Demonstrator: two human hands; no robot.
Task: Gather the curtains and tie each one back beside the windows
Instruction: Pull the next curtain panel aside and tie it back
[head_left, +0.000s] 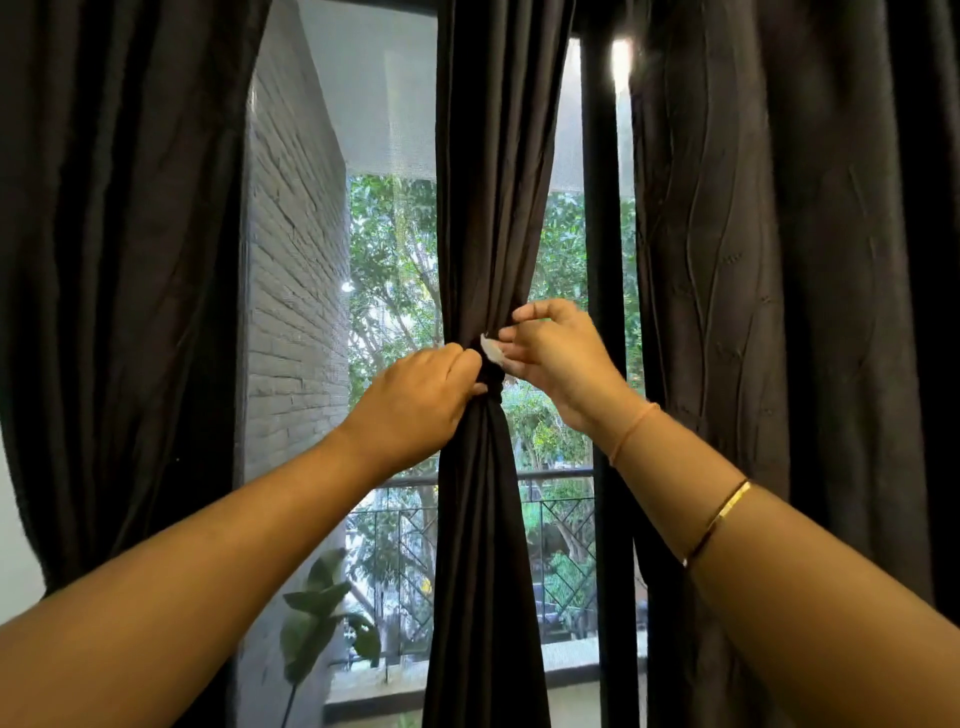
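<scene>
Window bay in daylight, grey brick wall (296, 260) and trees outside. Far left: dark curtain (119, 260) hanging loose, no tie on it. Left hand (421, 395) curled at the cinch of the middle curtain (488, 208), fingers pinching the dark tie-back (492, 383) against the gathered fabric. Middle curtain bunched to a narrow waist in front of the glass, just left of the black window post (602, 260). Right hand (556, 358) pinching a small white tab (491, 351) at the tie's end, thumb and forefinger closed on it, other fingers raised. Looks like fastening in progress, not yet secured. Far right: textured dark curtain (779, 260) hanging loose. Estimate: one of three nearly tied, though sitting mid-window rather than at a side; two left to do.
</scene>
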